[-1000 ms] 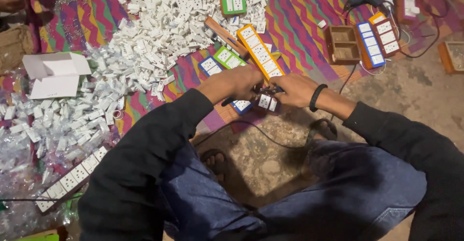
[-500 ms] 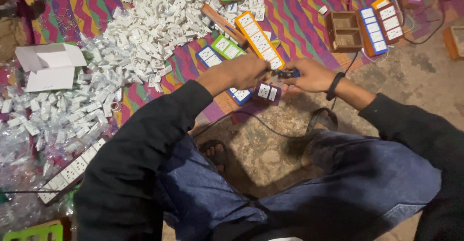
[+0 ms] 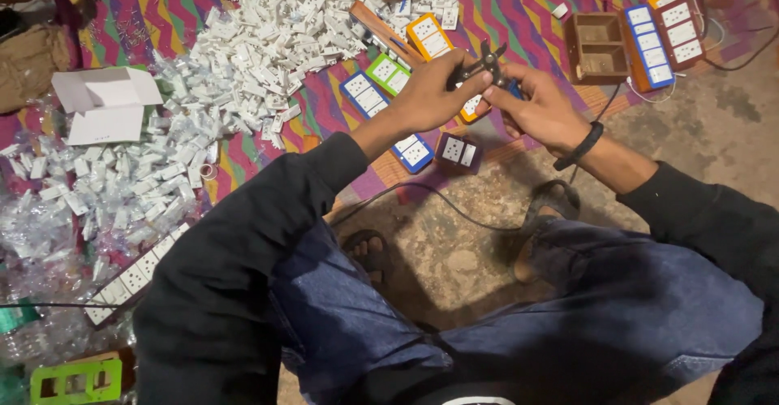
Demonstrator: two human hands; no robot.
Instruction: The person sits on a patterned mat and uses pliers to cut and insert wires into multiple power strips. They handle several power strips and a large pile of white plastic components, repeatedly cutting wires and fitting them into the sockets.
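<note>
hands: left hand [image 3: 434, 96] and right hand [image 3: 537, 111] both grip the pliers [image 3: 480, 66], now lifted above the brown socket box [image 3: 458, 152]
change: box released, left lying below

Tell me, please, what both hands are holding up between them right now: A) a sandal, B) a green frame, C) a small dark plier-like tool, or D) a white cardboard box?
C: the left hand and right hand meet on a small dark tool with open jaws, held above the striped mat; the white box lies untouched far to the left.
</note>
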